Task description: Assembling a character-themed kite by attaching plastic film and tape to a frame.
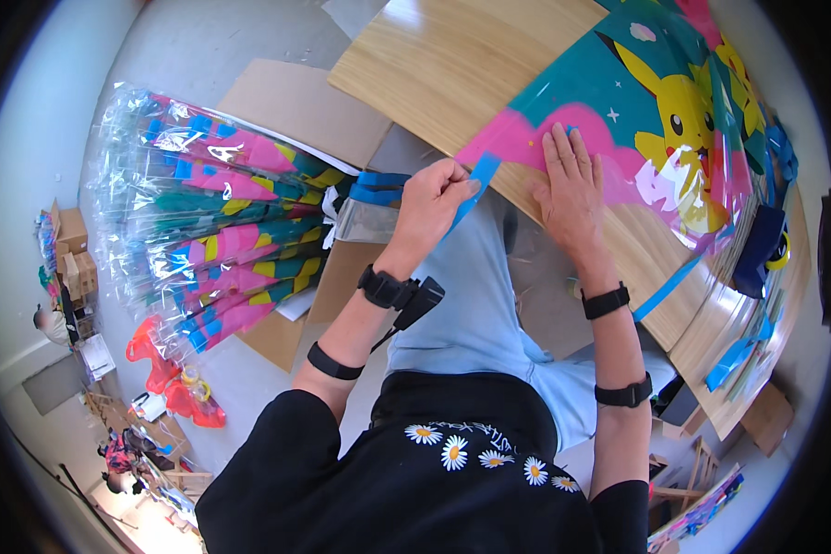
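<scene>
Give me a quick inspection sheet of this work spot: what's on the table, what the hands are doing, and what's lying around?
Surface: pale wooden table, edge toward the person.
Job's things: colourful cartoon-print plastic sheet flat on the table; blue strip at its pink corner.
Clutter: more blue strips at the table's right end; dark blue item beside the sheet.
Hands: left hand pinches the blue strip; right hand lies flat, pressing the sheet.
Cables: nothing seen; black bands on both forearms.
Surroundings: stack of wrapped colourful packs on cardboard on the floor at left; cardboard boxes by the wall.
</scene>
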### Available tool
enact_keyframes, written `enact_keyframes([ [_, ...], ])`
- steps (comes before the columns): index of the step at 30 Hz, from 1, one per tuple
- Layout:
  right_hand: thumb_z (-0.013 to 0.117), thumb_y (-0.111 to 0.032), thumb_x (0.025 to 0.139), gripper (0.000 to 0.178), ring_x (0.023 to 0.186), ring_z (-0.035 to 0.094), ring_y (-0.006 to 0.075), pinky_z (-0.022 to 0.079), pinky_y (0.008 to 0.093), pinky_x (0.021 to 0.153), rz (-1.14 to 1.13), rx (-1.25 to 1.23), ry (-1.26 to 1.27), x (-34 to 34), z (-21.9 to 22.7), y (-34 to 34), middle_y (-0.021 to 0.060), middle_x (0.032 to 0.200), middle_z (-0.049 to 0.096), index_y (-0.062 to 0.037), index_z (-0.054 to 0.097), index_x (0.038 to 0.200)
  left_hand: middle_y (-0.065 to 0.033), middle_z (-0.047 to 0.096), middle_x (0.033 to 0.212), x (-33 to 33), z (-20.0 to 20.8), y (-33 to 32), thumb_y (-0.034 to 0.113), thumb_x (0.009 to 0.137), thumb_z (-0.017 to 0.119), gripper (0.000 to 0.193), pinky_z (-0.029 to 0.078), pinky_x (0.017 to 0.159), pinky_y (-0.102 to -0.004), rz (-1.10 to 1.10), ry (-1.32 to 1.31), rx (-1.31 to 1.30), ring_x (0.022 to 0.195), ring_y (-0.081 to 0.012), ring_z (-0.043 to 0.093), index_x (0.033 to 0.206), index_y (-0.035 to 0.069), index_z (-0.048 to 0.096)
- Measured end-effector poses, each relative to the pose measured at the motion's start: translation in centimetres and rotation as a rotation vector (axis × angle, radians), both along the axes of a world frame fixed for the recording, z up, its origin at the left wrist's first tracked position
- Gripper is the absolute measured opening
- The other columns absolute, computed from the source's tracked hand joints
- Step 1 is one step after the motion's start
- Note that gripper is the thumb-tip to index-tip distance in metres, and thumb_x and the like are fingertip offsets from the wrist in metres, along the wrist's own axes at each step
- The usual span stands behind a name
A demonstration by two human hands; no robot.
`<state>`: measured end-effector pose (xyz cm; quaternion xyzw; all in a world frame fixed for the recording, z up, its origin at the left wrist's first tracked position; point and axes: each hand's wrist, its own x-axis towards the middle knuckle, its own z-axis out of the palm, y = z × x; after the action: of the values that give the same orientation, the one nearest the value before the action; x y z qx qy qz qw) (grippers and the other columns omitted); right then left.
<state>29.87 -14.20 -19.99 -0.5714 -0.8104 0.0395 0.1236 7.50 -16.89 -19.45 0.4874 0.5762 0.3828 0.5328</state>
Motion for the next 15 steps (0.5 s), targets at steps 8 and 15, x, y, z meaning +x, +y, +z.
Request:
enact_keyframes([
  [8,0.057,-0.033,0.094,0.057,0.142,0.031,0.0332,0.023,0.0562,0.114,-0.023,0.006,0.051,0.4,0.0,1.1,0.0092,0.151,0.04,-0.0076,0.045,0.143,-0.001,0.05,0.062,0.1,0.8,3.1,0.014,0.083,0.07,0.019,0.037,0.053,-0.0266,-0.063,0.283,0.026,0.059,-0.0079,0.044,0.078,0.0,0.059],
  [15,0.06,-0.031,0.092,0.057,0.14,0.034,0.0346,0.025,0.0577,0.112,0.005,0.008,0.151,-0.4,0.6,0.1,0.0126,0.148,0.043,-0.0073,0.046,0.142,-0.0172,0.064,0.073,0.7,0.8,4.4,0.023,0.077,0.068,0.02,0.048,0.064,-0.043,-0.113,0.482,-0.038,0.071,-0.0345,0.064,0.077,0.003,0.065],
])
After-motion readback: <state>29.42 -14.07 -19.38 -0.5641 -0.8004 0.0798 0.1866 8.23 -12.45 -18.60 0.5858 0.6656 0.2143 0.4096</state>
